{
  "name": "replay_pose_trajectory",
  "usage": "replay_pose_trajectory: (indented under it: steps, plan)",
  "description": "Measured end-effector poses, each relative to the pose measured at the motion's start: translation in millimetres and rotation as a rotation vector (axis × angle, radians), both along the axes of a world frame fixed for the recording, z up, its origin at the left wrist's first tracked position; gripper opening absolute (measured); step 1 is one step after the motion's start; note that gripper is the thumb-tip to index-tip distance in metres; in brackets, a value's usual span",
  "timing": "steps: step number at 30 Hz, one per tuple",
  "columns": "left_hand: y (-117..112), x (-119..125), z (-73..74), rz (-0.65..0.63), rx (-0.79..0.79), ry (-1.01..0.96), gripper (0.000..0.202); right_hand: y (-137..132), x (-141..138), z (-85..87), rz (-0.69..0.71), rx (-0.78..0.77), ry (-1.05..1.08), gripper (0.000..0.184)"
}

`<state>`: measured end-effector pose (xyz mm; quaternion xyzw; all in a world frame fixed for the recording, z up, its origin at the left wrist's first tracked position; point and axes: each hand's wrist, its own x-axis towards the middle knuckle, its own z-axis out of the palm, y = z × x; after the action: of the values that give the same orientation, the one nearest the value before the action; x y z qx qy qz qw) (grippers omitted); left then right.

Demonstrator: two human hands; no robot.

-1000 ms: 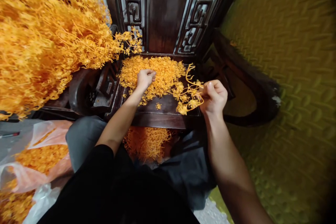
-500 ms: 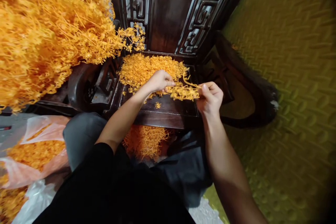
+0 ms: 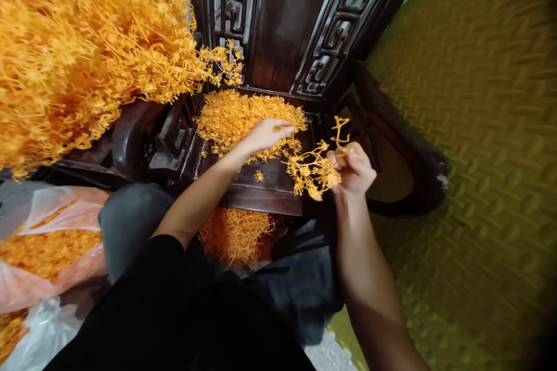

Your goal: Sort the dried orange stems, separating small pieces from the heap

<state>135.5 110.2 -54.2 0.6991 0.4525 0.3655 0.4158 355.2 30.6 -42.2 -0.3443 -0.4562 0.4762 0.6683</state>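
My right hand (image 3: 354,168) is closed around a branched orange plastic sprig (image 3: 314,171). Its star-tipped stems hang left of the fingers, and a bare stalk sticks up above them. My left hand (image 3: 270,133) is over the front of a heap of loose orange plastic pieces (image 3: 243,110). Its fingers are stretched out, a little apart from the thumb, and nothing shows held in them. The heap lies on the dark wooden chair seat (image 3: 278,196). One small star-shaped piece (image 3: 259,175) lies apart from it.
A huge mass of orange sprigs (image 3: 87,52) rises at the left beyond the armrest (image 3: 133,142). Thin orange stems (image 3: 239,235) are piled below the seat. Plastic bags (image 3: 82,272) with orange pieces stand at lower left. The carved backrest (image 3: 282,29) is ahead; yellow textured matting (image 3: 478,156) is right.
My left hand has come off the sprig and opened over the heap. My right hand has shifted slightly down and right with the sprig, whose branches now spread and hang.
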Motion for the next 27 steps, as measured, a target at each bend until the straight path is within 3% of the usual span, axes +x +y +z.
replay_pose_trajectory:
  steps: [2, 4, 6, 9, 10, 12, 14, 19, 23, 25, 27]
  plan:
    - [-14, 27, 3.9, -0.209, -0.214, -0.222, 0.025, -2, -8, 0.0, 0.058, -0.029, 0.003, 0.057]
    - [-19, 44, 1.9, -0.257, -0.316, -0.34, 0.02, -6, -15, -0.9, 0.105, -0.074, -0.015, 0.051]
    - [-11, 45, -4.4, -0.039, -0.313, -0.364, 0.012, -12, -20, -1.8, 0.168, -0.132, -0.043, 0.047]
    - [17, 20, -15.7, 0.455, -0.266, -0.44, 0.009, -21, -22, -1.7, 0.293, -0.196, -0.053, 0.045]
    - [26, 8, -18.8, 0.551, -0.257, -0.467, 0.008, -21, -21, -1.4, 0.313, -0.196, -0.043, 0.045]
    - [38, -14, -23.2, 0.588, -0.277, -0.469, 0.006, -19, -17, -1.1, 0.301, -0.181, -0.018, 0.047]
    - [42, -29, -25.9, 0.526, -0.267, -0.383, 0.003, -13, -11, -1.4, 0.262, -0.169, 0.007, 0.049]
    - [34, -44, -29.4, 0.432, -0.009, -0.001, 0.009, -5, 0, -2.8, 0.261, -0.222, 0.076, 0.056]
    - [26, -44, -18.9, 0.344, 0.035, 0.072, 0.011, -6, 3, -2.3, 0.276, -0.232, 0.077, 0.065]
    - [17, -37, -6.2, 0.206, 0.058, 0.053, 0.015, -5, 4, -2.1, 0.27, -0.227, 0.06, 0.066]
    - [5, -26, 7.9, -0.02, -0.013, -0.001, 0.019, -3, 6, -2.6, 0.284, -0.219, 0.052, 0.065]
